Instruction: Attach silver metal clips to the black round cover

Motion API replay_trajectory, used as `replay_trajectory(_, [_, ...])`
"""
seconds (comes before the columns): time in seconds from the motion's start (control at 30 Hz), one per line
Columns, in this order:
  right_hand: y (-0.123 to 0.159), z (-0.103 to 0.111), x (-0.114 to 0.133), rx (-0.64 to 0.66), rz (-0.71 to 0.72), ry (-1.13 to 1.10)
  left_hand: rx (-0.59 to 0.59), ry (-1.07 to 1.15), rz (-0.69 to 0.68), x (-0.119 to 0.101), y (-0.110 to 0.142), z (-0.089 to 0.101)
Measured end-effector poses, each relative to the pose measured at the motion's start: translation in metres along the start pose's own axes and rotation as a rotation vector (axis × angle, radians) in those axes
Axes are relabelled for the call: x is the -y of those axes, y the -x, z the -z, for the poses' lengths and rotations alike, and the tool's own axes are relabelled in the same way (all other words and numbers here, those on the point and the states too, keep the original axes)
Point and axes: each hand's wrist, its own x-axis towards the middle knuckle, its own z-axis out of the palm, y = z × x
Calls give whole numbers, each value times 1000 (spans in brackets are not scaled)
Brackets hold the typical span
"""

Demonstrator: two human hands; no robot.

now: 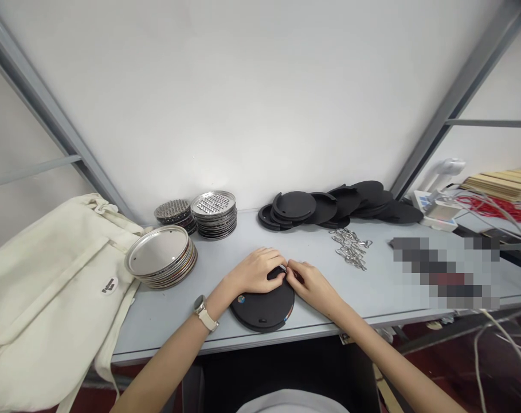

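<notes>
A black round disc [262,310] with a raised rim lies at the table's front edge. My left hand [255,272] rests over its far side, thumb on top and fingers curled at the rim, gripping it. At the disc's upper right edge, my right hand [309,284] is closed in a pinch against the left fingertips. A small shiny bit shows between the fingertips, but its kind is hidden. Beyond my right hand lies a loose pile of silver metal clips [350,248].
Black round discs [297,206] lie overlapped along the wall. At the left are stacked metal plates [159,252], stacked perforated grater discs [212,205] and a cream bag [58,298]. A blurred item [445,272], cables and red cords [496,207] are at the right.
</notes>
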Motion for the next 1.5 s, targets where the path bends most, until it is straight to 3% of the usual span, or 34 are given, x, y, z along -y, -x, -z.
replay_trajectory(0.37, [0, 1, 3, 14, -3, 29, 24, 79, -13, 3, 1, -2])
replay_trajectory(1.13, [0, 1, 1, 28, -10, 43, -30, -1, 24, 3, -1, -2])
replay_trajectory(1.5, [1, 1, 0, 34, -10, 40, -6, 133, -17, 8, 1, -6])
